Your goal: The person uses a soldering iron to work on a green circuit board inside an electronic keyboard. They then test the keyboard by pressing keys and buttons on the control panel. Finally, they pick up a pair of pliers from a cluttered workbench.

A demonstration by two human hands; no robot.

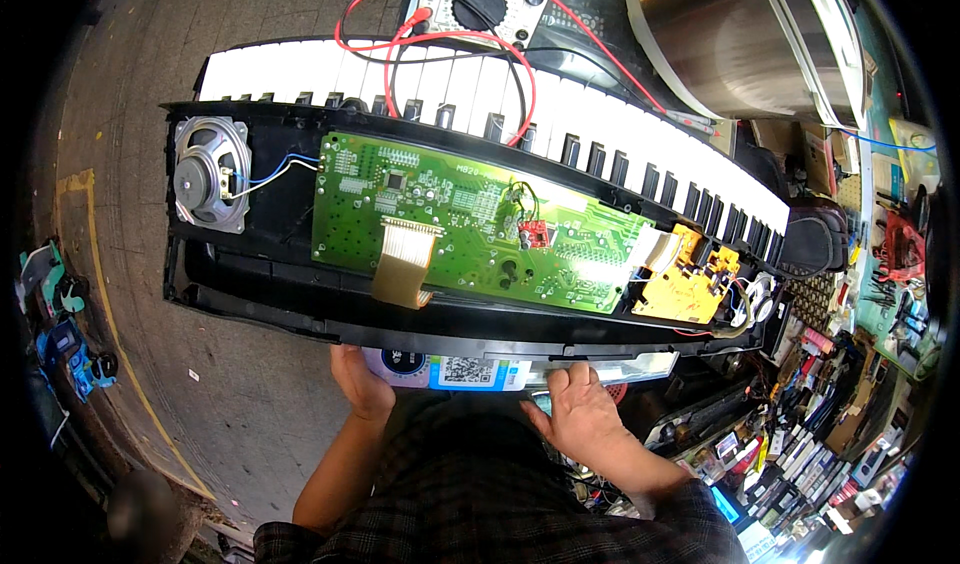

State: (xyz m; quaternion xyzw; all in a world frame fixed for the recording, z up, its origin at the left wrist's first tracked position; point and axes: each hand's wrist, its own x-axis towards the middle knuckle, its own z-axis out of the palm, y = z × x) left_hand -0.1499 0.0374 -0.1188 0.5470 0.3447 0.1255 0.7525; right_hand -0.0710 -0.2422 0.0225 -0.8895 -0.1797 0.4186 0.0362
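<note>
An opened electronic keyboard (240, 294) lies in front of me, its white and black keys on the far side and its inside facing up. Across its black casing run a green circuit board (470, 224), a brown ribbon cable (404, 264) and a yellow board (690, 279). A round speaker (210, 174) sits at the left end. Below the near edge shows a flat blue-and-white panel (465, 372) with a square code. My left hand (362, 384) is at its left end, fingers hidden under the casing. My right hand (580, 409) curls its fingers over a glass-like strip (645, 366) at the right.
A multimeter (480, 9) with red and black leads stands behind the keys; its leads loop over them. A large metal cylinder (745, 39) is at the far right. Small goods (790, 444) crowd the right side. Toy vehicles (70, 354) stand on the paved ground at left.
</note>
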